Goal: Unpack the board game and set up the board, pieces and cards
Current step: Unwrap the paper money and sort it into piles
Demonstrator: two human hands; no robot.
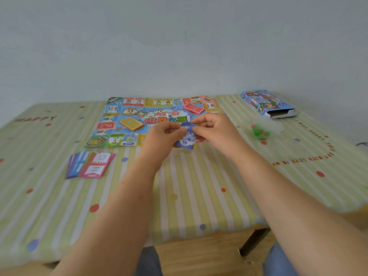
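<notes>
hands (187,130) pinching blue notes (186,136) — above board (139,116)

Both hands meet above the near edge of the colourful paper game board (159,118), the left hand (165,134) and right hand (213,126) pinching a small stack of blue paper notes (186,136) marked "10". On the board lie a red card deck (193,108) and an orange card deck (131,123). A fan of pink and blue cards (90,165) lies on the striped yellow tablecloth (199,186) at left, and the open blue game box (267,103) at far right.

Striped table (199,196), board (127,116), cards (89,165), box (266,102)
</notes>
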